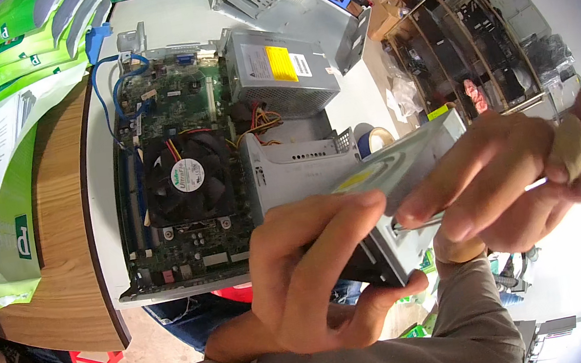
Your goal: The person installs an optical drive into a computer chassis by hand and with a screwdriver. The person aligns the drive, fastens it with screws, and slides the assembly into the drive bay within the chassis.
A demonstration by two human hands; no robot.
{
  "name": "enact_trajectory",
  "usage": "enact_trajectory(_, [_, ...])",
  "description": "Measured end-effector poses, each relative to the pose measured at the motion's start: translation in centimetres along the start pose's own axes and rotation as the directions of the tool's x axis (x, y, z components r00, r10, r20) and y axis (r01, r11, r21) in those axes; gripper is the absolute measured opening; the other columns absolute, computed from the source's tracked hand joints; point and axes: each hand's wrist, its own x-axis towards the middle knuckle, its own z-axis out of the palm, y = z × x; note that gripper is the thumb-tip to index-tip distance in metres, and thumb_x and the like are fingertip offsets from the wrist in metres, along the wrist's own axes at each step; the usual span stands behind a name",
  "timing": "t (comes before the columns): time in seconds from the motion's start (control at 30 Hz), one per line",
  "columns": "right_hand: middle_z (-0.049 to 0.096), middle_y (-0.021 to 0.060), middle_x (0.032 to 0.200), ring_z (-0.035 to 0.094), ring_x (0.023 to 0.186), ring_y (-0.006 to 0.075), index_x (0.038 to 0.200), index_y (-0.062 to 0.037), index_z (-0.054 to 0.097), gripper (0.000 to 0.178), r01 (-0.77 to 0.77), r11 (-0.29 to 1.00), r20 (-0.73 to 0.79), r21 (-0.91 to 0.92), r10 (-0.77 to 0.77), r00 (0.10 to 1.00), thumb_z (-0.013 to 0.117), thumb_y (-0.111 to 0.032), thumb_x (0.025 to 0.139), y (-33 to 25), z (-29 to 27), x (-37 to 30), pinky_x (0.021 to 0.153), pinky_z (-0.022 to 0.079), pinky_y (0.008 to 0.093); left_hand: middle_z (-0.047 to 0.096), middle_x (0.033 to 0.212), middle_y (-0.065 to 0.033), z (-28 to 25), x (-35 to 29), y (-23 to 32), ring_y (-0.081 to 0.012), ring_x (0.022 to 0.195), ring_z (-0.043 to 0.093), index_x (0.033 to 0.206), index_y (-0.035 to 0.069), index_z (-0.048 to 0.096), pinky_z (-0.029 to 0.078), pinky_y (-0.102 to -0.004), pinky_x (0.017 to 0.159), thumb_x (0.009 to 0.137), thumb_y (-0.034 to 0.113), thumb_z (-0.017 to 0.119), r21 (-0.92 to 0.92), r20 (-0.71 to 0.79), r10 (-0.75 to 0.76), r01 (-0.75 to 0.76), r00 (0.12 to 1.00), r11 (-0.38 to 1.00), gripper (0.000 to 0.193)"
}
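My left hand (311, 268) grips the front end of a silver box-shaped drive (425, 150), which looks like an optical drive with a dark front face. Its thumb is below and its fingers are above. A round yellow marking shows on the drive's upper side. My right hand (507, 175) is raised at the drive's right side, its fingers pinched round a thin metal rod-like tool (428, 222). The tool's tip is at the drive's edge near my left fingertips. Most of the tool is hidden by my fingers, so its exact kind is unclear.
An open computer case holds a green motherboard (176, 93), a black cooling fan (188, 178), a silver power supply (281, 70) and a metal drive bracket (296, 166). Green bags and papers (8, 148) lie left. A metal side panel (295, 12) stands behind. A wire rack (465, 43) is back right.
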Motion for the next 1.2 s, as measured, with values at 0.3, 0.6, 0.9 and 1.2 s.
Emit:
enact_trajectory(0.3, [0.059, 0.018, 0.062, 0.063, 0.045, 0.0337, 0.107, -0.0061, 0.033, 0.025, 0.008, 0.995, -0.074, -0.098, -0.016, 0.997, 0.025, -0.029, 0.11, 0.2, 0.5, 0.3, 0.045, 0.062, 0.0444, 0.064, 0.112, -0.0222, 0.4, -0.4, 0.0, -0.0279, 0.096, 0.063, 0.118, -0.013, 0.061, 0.055, -0.0339, 0.078, 0.086, 0.032, 0.077, 0.027, -0.011, 0.021, -0.021, 1.0, 0.999, 0.058])
enact_trajectory(0.6, [0.055, 0.021, 0.06, 0.064, 0.047, 0.0338, 0.107, -0.0009, 0.03, 0.029, -0.139, 0.982, -0.186, -0.132, 0.113, 0.976, 0.02, -0.028, 0.111, -0.4, 1.1, 0.8, 0.044, 0.061, 0.0373, 0.063, 0.113, -0.0214, 0.9, -0.9, 0.7, -0.0275, 0.098, 0.061, 0.121, -0.012, 0.059, 0.053, -0.0338, 0.08, 0.093, 0.037, 0.069, 0.105, -0.076, -0.002, 0.01, 0.997, 0.994, 0.057])
enact_trajectory(0.9, [0.055, 0.0216, 0.062, 0.062, 0.044, 0.0319, 0.107, -0.0008, 0.034, 0.03, -0.28, 0.957, -0.298, 0.079, 0.291, 0.909, 0.025, -0.029, 0.111, -0.2, 1.0, 1.5, 0.041, 0.058, 0.0354, 0.061, 0.114, -0.0203, 0.9, -1.3, 0.4, -0.0254, 0.102, 0.058, 0.124, -0.011, 0.057, 0.051, -0.0333, 0.083, 0.092, 0.035, 0.071, 0.135, -0.085, 0.052, -0.04, 0.995, 0.99, 0.058])
enact_trajectory(1.2, [0.058, 0.0242, 0.067, 0.066, 0.05, 0.0362, 0.11, 0.0014, 0.036, 0.03, -0.311, 0.947, -0.239, 0.084, 0.322, 0.916, 0.026, -0.027, 0.111, 0.1, 0.2, 1.6, 0.045, 0.06, 0.0381, 0.051, 0.121, -0.0225, 1.0, -1.5, 0.3, -0.0293, 0.106, 0.057, 0.129, -0.014, 0.053, 0.05, -0.0379, 0.089, 0.093, 0.042, 0.065, 0.203, -0.085, 0.059, -0.04, 0.995, 0.978, 0.067])
